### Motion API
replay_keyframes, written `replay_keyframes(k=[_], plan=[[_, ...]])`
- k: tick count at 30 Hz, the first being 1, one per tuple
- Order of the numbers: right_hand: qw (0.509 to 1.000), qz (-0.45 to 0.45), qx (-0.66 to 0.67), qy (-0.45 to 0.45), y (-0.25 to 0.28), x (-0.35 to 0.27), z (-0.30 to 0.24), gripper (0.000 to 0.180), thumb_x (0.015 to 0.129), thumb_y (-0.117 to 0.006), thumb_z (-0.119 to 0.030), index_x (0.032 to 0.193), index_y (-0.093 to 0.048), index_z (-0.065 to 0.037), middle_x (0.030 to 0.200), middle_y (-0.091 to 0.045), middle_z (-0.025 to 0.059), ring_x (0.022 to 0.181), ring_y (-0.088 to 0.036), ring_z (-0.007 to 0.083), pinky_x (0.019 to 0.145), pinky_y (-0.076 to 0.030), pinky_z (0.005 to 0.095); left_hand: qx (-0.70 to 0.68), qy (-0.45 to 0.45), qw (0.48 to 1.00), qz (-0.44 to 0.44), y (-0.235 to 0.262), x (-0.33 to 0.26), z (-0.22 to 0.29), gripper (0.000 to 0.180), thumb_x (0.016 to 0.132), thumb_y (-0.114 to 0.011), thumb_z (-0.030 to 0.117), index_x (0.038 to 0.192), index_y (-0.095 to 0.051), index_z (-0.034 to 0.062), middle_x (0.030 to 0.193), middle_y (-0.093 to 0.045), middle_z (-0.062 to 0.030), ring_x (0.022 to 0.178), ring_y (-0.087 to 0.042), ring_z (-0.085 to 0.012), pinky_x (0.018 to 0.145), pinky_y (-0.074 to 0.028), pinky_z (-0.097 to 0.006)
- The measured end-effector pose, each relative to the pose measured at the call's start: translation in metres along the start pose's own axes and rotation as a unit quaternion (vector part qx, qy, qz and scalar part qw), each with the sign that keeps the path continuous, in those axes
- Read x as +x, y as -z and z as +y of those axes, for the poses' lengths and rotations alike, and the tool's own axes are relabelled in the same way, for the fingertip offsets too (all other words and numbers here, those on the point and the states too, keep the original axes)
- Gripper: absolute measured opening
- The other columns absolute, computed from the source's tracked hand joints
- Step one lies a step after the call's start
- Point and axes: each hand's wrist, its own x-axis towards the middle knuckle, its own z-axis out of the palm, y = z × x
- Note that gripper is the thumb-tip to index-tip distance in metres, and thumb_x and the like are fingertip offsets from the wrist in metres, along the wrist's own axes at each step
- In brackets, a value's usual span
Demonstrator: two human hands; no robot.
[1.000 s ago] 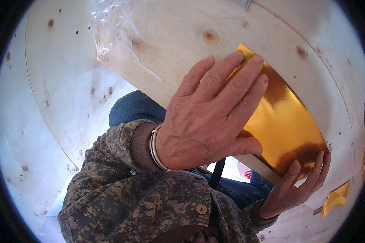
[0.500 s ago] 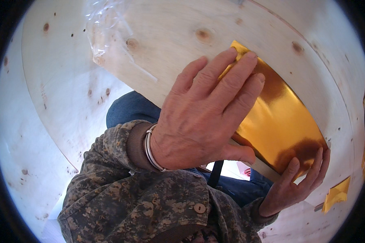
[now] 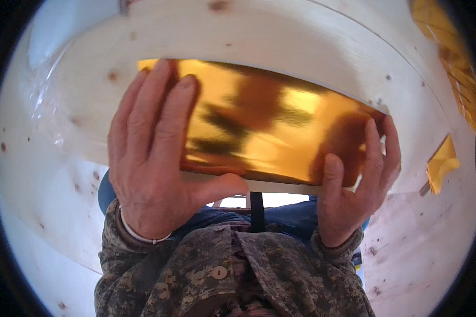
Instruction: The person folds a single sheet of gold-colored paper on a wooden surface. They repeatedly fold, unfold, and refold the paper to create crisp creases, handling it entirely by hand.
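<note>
A shiny gold foil sheet (image 3: 259,121) lies across the pale wooden board, close to its near edge. My left hand (image 3: 153,127) rests flat over the sheet's left end, fingers stretched toward the far side and thumb out to the right along the near edge. On the right end sits my right hand (image 3: 359,174), its fingers spread and their tips touching the foil at the corner. Neither hand is closed round the sheet. The part of the foil under my left palm is hidden.
Clear crinkled plastic wrap (image 3: 47,100) lies on the wooden board (image 3: 280,31) at the left. A small folded gold piece (image 3: 442,164) is at the right, with more gold sheets (image 3: 457,68) at the far right. My legs are below the near edge.
The view has swung round, so the gold sheet now runs nearly crosswise instead of slanting. My left hand appears farther left, at the sheet's end; my right hand stays on the other end.
</note>
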Motion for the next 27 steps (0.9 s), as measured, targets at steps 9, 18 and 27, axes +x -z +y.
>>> replay_keyframes(k=[9,18,27], plan=[[1.0,0.002,0.005,-0.028,0.0019,-0.008,0.0014,0.049,0.092,-0.067,-0.028,0.134,-0.06,-0.005,0.141,-0.045,0.0179,0.124,-0.048,0.0305,0.099,-0.049,0.0397,0.007,0.004,1.0,0.004,-0.0035,-0.0047,0.0017,0.111,0.07,-0.056,0.085,0.142,-0.05,-0.0002,0.148,-0.046,-0.0239,0.137,-0.045,-0.0395,0.113,-0.036,-0.048],[1.0,-0.001,0.014,-0.025,0.0023,-0.0058,0.0014,0.048,0.091,-0.071,-0.03,0.131,-0.063,-0.004,0.137,-0.047,0.0181,0.12,-0.048,0.0294,0.097,-0.048,0.0391,0.011,0.004,1.0,0.013,-0.005,-0.0048,-0.0001,0.112,0.071,-0.051,0.088,0.141,-0.051,0.001,0.147,-0.046,-0.024,0.135,-0.046,-0.0407,0.111,-0.039,-0.049],[1.0,0.013,0.016,-0.013,0.0001,-0.0048,0.0033,0.05,0.089,-0.073,-0.029,0.131,-0.063,-0.004,0.139,-0.046,0.0188,0.119,-0.048,0.0285,0.095,-0.049,0.0378,0.003,0.008,1.0,0.012,-0.0053,-0.0052,-0.0012,0.112,0.07,-0.053,0.088,0.141,-0.05,0.0015,0.148,-0.044,-0.0229,0.135,-0.046,-0.0413,0.11,-0.041,-0.05]])
